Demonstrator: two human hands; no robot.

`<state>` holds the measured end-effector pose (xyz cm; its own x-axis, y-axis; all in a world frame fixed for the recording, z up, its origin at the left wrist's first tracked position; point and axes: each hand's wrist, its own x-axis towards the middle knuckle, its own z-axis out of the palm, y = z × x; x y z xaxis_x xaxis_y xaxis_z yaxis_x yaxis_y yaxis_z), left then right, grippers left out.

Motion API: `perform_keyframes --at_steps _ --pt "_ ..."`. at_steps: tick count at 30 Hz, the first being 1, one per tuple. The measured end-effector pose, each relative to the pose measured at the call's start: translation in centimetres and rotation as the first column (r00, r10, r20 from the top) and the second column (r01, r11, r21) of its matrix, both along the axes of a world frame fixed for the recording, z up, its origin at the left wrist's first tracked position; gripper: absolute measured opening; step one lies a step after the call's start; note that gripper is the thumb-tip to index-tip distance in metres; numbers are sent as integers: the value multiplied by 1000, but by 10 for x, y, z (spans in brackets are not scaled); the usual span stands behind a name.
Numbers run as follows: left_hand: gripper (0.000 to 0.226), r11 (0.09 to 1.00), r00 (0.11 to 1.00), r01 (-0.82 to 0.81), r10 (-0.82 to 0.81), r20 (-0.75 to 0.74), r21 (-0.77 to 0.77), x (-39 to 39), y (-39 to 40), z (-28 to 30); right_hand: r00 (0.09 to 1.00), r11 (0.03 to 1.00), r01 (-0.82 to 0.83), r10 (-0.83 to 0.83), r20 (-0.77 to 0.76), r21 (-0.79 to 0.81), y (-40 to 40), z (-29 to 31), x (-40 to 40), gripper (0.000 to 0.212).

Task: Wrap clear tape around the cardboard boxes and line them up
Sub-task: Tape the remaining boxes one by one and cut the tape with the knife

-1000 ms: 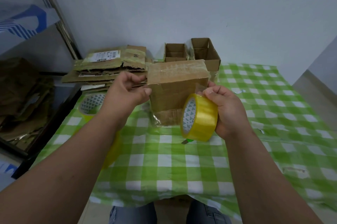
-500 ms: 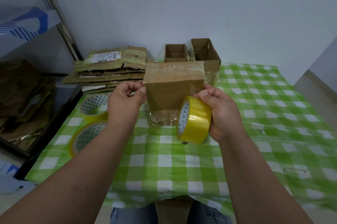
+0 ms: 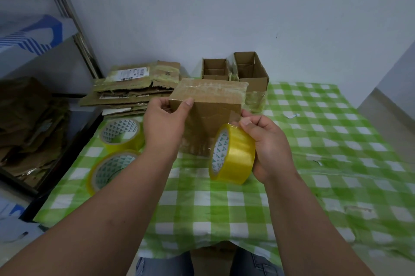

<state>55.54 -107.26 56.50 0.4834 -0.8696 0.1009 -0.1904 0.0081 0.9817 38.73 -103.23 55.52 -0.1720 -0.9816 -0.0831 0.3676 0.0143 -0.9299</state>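
**Box held upright, tape roll at its right edge**

I see my left hand (image 3: pixel 165 126) gripping the cardboard box (image 3: pixel 207 105) at its upper left corner. My right hand (image 3: pixel 267 141) grips the tape roll (image 3: pixel 232 154) against the box's right edge, on the checked tablecloth (image 3: pixel 314 163).

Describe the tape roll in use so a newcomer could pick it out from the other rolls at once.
Start at the green checked tablecloth and find the closed cardboard box held over it. The roll in use is at the box's right, gripped by the right hand. Unlike the two spare rolls lying flat at the left, it stands on edge, off the cloth.
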Motion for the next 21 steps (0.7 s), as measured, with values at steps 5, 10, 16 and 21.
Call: perform_keyframes --at_steps 5,10,16,21 --pt "15 996 990 -24 11 -140 -89 8 -10 12 999 999 -32 32 42 20 10 7 0 24" --pt "15 990 947 26 -69 -314 -141 23 -15 26 980 988 -153 151 127 8 26 10 2 10" --pt "14 991 891 136 -113 -439 21 43 -12 9 971 973 -229 231 58 -27 41 15 1 13" --pt "27 980 945 183 -152 -288 83 39 -5 14 990 991 -130 127 -54 -45 38 21 -16 8"
